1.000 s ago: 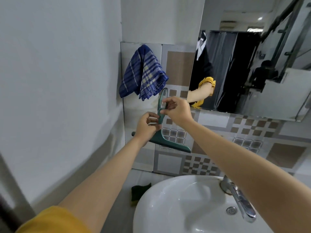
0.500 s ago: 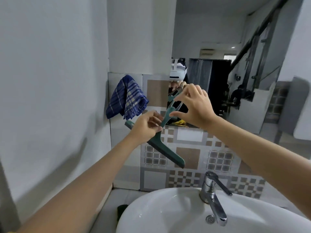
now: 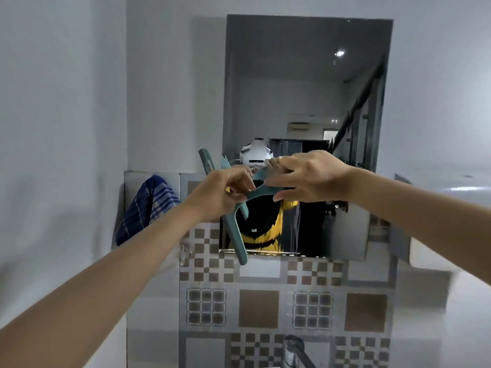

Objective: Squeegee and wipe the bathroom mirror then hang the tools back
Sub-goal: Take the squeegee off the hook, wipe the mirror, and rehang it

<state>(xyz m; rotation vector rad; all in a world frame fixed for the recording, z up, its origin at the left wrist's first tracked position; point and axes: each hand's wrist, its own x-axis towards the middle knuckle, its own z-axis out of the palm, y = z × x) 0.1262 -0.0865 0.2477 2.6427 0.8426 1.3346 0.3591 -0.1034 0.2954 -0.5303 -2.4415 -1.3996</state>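
I hold the green squeegee up in the middle of the frame, right in front of the mirror. My left hand is closed tight on it where the handle meets the long blade. My right hand pinches the handle end with its fingertips, and the other fingers are spread out. The blade slants from the upper left down past the bottom edge of the mirror.

I think I am just turning the tool to get it ready, so the wiping has not begun. To do this well, I should get the rubber edge flat on the glass near the top, hold the handle firmly in one hand, then pull straight down in one slow stroke (no wobbling).

The blue checked cloth hangs on the tiled wall at the left, for wiping later. The tap peeks in at the bottom.
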